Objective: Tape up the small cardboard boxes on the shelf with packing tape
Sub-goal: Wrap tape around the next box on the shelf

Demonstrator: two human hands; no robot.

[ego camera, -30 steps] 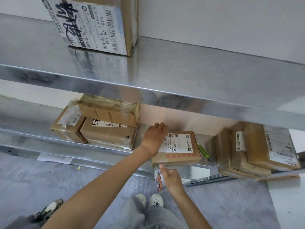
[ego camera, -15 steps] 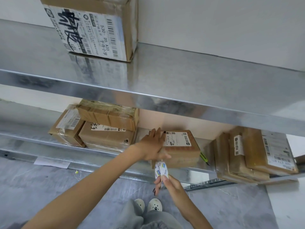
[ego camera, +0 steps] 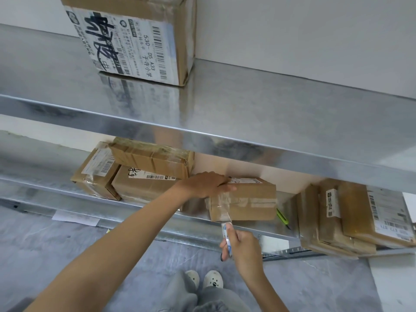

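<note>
Galvanised metal racking against a white wall, grey floor below. The upper shelf carries one large carton with a shipping label. The small boxes are on the lower shelf.

The centre box is the one being worked on. It stands at the shelf's front edge with its front face toward the camera. The left hand grips its top left corner, fingers over the top edge and thumb along the front. The right hand is closed round the packing tape roll, seen edge-on just below the shelf lip. A clear tape strip runs taut from the roll up onto the box's front face.

Handling, as a judgement:
- The box looks light and stiff, since one hand holds it steady.
- Its taped faces are glossy and likely slippery.
- Take it by the corners or bare cardboard and brace it against the pull of the tape.
- The strip is thin and clingy, so keep it tensioned.

Counts:
- One tape roll.
- One green cutter, just right of the centre box.
- Three boxes in the left group.
- One centre box.
- Probably three in the right stack, though they overlap and are hard to separate.
</note>
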